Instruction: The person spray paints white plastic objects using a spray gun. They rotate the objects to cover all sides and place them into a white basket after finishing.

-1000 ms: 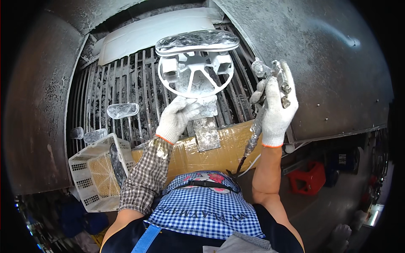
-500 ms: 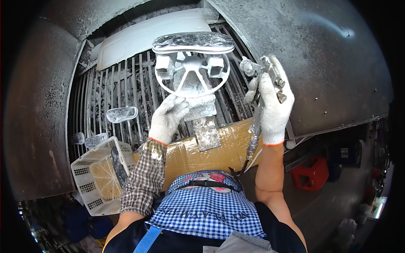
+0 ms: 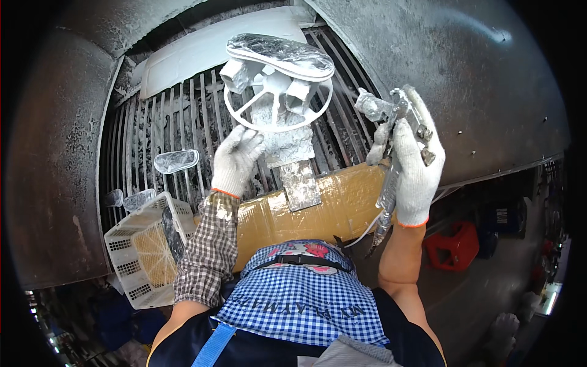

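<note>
My right hand (image 3: 418, 160), in a white knit glove, is closed round a spray gun (image 3: 391, 116) caked in grey-white coating; its nozzle points left toward the workpiece. That workpiece is a long rounded part (image 3: 281, 56) with a white rim and shiny clear film over its top. It rests tilted on boxy supports above a white spoked turntable wheel (image 3: 274, 109). My gloved left hand (image 3: 237, 160) is at the wheel's near left rim, fingers curled against it. A crusted block (image 3: 290, 147) stands under the wheel, on a metal strip (image 3: 299, 186).
Slatted metal grating (image 3: 183, 116) lies under the wheel between dark booth walls (image 3: 477, 92). Film-covered oval parts (image 3: 177, 161) lie at left, near a white plastic basket (image 3: 140, 257). A tape-wrapped board (image 3: 342, 205) runs along the front. A red stool (image 3: 452, 248) is at right.
The wheel and the part on it have turned, so the part now slants down to the right. My right hand with the spray gun has moved right and slightly nearer; my left hand shifted slightly left.
</note>
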Motion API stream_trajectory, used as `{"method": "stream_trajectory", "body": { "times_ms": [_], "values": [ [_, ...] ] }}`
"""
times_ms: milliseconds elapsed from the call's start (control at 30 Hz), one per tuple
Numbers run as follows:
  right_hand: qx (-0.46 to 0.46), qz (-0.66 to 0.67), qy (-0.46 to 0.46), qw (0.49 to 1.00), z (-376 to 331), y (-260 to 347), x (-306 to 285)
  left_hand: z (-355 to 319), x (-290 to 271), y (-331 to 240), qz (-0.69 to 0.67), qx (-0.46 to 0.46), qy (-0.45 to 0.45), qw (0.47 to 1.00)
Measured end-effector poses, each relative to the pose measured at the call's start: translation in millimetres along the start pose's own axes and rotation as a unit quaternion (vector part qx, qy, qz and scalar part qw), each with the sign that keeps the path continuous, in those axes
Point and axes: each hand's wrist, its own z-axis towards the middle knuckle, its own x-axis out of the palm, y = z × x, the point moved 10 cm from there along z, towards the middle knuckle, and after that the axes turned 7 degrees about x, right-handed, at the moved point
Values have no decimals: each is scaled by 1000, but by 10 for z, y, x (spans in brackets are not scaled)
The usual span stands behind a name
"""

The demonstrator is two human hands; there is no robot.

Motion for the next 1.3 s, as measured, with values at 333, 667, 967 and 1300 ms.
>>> {"method": "stream_trajectory", "body": {
  "times_ms": [333,667,967,1300],
  "values": [
    [-4,-15,41,999,-170,0,131,-322,27,732,28,-90,-26,995],
    [32,12,45,998,-193,-70,174,-330,285,667,30,-66,-5,997],
    [14,-5,89,996,-103,-201,294,-298,362,466,28,-37,24,999],
    [18,26,81,996,142,-388,337,-185,227,245,28,-10,33,999]
  ]
}}
